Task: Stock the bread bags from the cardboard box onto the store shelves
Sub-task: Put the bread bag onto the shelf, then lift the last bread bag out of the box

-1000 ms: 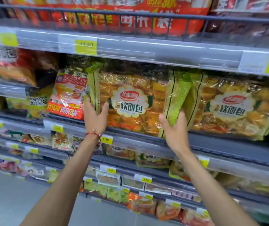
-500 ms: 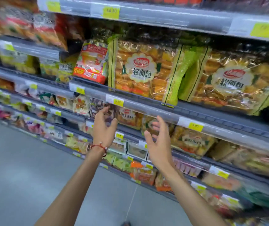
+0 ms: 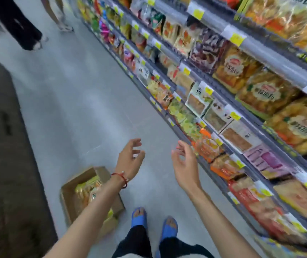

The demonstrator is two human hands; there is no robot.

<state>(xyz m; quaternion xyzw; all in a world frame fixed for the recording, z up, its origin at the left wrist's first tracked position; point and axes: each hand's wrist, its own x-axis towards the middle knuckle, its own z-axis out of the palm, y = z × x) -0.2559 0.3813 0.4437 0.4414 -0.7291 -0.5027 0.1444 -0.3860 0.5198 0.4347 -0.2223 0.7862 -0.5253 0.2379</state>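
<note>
You are turning away from the shelves [image 3: 272, 57], having just let go of a shelved bag. Your left hand [image 3: 130, 157] and right hand [image 3: 183, 164] are hanging free, grip released, holding nothing. More bread bags [image 3: 86, 189] are waiting in the cardboard box [image 3: 67, 200] on the floor beside your feet.

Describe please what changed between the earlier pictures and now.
Both hands let go of the bread bag on the upper shelf and dropped away: left hand and right hand now hang open, empty. The view turned down to the cardboard box. The shelved bags stayed in place.
</note>
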